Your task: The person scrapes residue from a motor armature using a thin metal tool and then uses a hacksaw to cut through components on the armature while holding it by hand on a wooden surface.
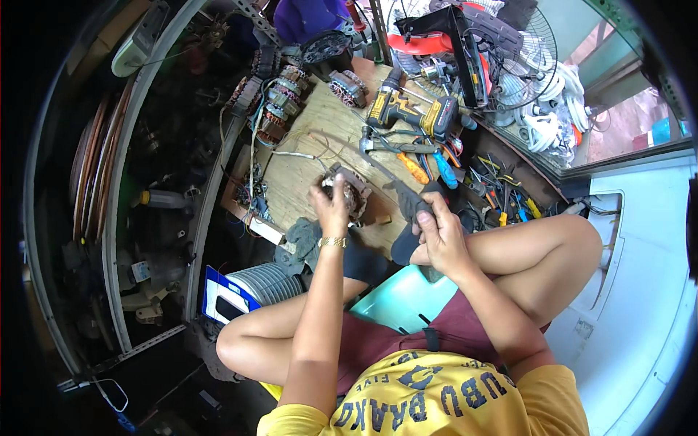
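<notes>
On the wooden board (291, 171) in front of me sits a motor stator (356, 190) with a metal core and copper windings. My left hand (331, 207) grips its left side, the fingers bent around the windings. My right hand (441, 236) is closed around a dark grey, worn tool (407, 200) with a narrow end pointing up and left, just right of the stator. Its exact kind I cannot make out. Thin loose wires (309, 155) run over the board beyond my left hand.
Several stators (280, 109) are stacked at the board's far left, with another stator (347, 89) nearby. A yellow-black cordless drill (414, 110), a hammer (400, 145) and orange (412, 168) and blue handles (445, 171) lie far right. A grey rag (298, 245) lies near left.
</notes>
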Available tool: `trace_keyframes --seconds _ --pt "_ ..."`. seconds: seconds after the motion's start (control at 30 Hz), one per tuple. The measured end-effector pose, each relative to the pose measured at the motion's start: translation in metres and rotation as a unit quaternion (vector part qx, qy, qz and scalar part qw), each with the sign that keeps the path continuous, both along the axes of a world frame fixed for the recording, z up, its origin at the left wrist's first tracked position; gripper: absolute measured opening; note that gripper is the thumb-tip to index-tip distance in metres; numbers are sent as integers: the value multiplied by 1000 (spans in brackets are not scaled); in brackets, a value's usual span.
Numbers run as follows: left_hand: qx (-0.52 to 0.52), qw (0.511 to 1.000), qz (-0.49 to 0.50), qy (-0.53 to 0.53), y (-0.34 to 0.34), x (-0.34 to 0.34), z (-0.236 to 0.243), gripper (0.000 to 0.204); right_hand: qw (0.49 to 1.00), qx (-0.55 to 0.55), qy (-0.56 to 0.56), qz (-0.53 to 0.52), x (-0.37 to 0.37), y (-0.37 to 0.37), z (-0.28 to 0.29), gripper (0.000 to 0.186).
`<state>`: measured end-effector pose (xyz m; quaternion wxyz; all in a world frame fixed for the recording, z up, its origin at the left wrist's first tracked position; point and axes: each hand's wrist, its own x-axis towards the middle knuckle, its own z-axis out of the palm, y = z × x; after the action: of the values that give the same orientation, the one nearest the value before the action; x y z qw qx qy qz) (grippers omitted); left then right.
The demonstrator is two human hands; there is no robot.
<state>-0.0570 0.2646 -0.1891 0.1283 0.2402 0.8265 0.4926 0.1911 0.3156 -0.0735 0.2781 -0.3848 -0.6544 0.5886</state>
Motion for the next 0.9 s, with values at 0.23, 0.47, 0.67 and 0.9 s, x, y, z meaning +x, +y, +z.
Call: trace_keyframes --seconds 0.23,0.47,0.67,0.9 --pt "-158 980 -3 122 21 27 12 85 996 -21 72 -55 15 14 -9 31" --pt "94 971 -81 -202 -22 -15 7 49 996 -19 80 -41 26 15 -10 28" --pt "168 976 -4 -138 -7 -9 -15 29 1000 -4 -18 16 21 -1 13 28" --pt "159 985 68 -10 -7 -17 -46 32 997 63 -11 51 4 -32 32 28"
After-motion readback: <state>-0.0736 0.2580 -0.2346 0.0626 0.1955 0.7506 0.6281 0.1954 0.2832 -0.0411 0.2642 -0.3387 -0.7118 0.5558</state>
